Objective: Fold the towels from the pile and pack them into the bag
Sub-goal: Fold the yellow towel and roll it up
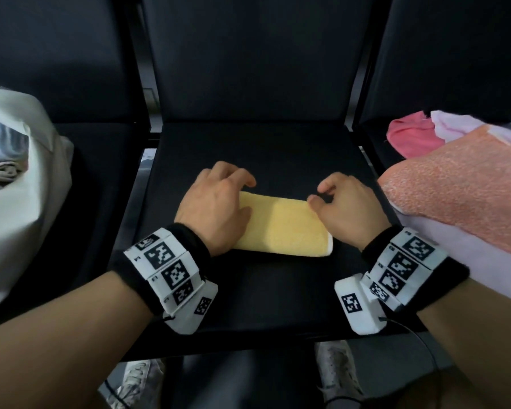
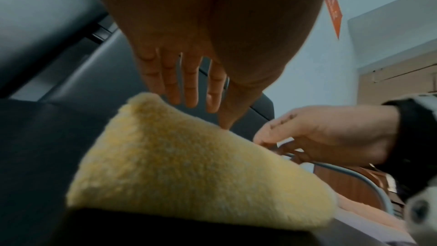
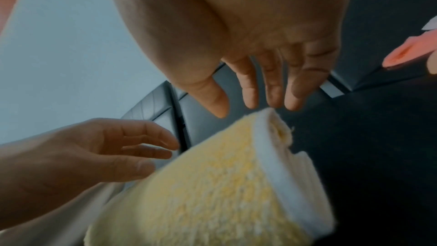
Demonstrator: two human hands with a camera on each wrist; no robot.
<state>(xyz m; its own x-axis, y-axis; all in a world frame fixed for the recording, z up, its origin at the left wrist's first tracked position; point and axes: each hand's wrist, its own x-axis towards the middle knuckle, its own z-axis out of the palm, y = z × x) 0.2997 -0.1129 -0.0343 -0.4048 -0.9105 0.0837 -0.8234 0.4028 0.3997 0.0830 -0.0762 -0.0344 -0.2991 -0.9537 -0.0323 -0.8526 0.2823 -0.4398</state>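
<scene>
Now both hands spread, gripping nothing: left hand (image 1: 216,199) and right hand (image 1: 347,203) flank yellow towel (image 1: 281,227); scoop under both short ends, lift level toward bag (image 1: 27,184).

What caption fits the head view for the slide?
Both hands, left and right, rest open at the ends of a folded yellow towel on a black seat.

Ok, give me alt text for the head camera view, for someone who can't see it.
Two hands, left and right, rest at either end of a folded yellow towel on a black chair seat. A white bag sits on the seat to the left, and a pile of pink and orange towels lies on the right.
</scene>
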